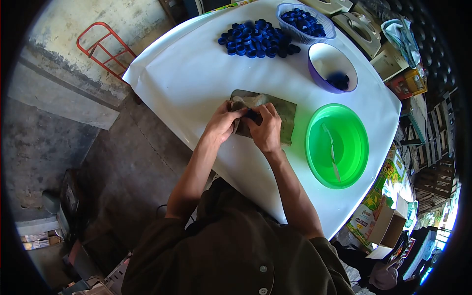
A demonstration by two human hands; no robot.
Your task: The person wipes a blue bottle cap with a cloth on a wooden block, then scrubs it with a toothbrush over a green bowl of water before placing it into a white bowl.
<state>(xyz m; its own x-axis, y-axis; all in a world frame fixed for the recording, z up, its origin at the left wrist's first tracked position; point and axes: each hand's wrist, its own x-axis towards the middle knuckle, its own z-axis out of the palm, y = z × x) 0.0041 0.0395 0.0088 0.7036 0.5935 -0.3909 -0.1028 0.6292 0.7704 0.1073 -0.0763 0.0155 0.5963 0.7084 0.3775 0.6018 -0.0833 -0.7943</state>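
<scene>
Both my hands meet over a dark grey-brown board (287, 118) on the white table. My left hand (224, 122) has its fingers pressed round a small dark piece (252, 115), partly hidden by the fingers. On the piece's other side, my right hand (266, 127) pinches it too. A crumpled pale cloth (250, 101) lies at the board's upper edge, just beyond my fingers. To the right of the board stands a green basin (362, 147) with a white toothbrush (332, 152) in it.
Many blue ring-shaped pieces (250, 40) are heaped at the far side of the white table (172, 73). Near them stand a clear basket (328, 28) of blue pieces and a purple-white bowl (314, 63) with dark pieces. A red metal frame (102, 43) is at the left.
</scene>
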